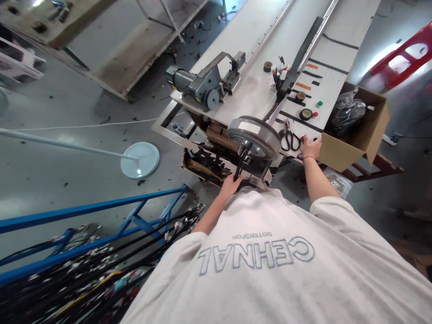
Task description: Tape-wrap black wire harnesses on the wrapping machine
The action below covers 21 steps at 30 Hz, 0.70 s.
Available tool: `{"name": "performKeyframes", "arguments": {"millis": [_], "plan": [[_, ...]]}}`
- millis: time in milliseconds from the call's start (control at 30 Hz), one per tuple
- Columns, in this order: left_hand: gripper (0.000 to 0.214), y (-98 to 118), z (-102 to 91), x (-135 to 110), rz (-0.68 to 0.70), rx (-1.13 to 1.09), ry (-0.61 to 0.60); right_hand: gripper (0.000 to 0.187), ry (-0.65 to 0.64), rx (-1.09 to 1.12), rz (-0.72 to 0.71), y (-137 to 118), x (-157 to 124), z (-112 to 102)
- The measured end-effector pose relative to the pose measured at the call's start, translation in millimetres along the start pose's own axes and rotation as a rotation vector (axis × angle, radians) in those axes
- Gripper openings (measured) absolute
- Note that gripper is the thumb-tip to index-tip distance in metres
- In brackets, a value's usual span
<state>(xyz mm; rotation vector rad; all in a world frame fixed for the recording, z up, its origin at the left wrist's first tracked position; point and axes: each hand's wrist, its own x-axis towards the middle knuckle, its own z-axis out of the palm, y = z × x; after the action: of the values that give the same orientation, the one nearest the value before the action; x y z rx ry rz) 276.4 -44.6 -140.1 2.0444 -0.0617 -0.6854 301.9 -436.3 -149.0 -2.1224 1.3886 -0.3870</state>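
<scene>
While the person's pale printed shirt [256,252] fills the nearest part of the view, the left hand [231,185] is just ahead of it, its fingers clamped on a black cable [242,162]. The cable rises from that hand towards the middle of a grey wheel [259,140] at the near end of the long white surface [248,105]. Down to the left, a blue rack [91,207] stands near thick bundles of dark wires [101,288] with white connectors.

The right hand [311,146], with a red band at the wrist, is at the surface's near right corner, just beside an open cardboard box [340,153]. A small red thing shows at its fingertips; whether the fingers grip it, I cannot tell. Black-handled scissors [290,138] lie just left of that hand, and a dark plastic-wrapped bundle [347,112] sits inside the box.

Farther along are a roll of black tape [305,114] beside a red button [315,114], then a green button [320,104] and orange strips [303,86]. A grey motor [182,80] is mounted at the left edge. Beyond stand a worn workbench [114,67] on the left and a red plastic frame [408,56] on the right.
</scene>
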Motion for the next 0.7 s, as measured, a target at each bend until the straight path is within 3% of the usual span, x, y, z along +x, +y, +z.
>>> {"name": "performKeyframes", "arguments": {"millis": [333,700], "plan": [[0.028,20.8,-3.4,3.9,0.08,0.108,0.052,0.081,-0.009,0.006,0.006,-0.7,0.9,-1.1],[0.032,14.5,-3.4,2.7,0.031,0.087,0.076,0.082,-0.014,-0.015,0.015,-1.6,-0.5,-1.1]]}}
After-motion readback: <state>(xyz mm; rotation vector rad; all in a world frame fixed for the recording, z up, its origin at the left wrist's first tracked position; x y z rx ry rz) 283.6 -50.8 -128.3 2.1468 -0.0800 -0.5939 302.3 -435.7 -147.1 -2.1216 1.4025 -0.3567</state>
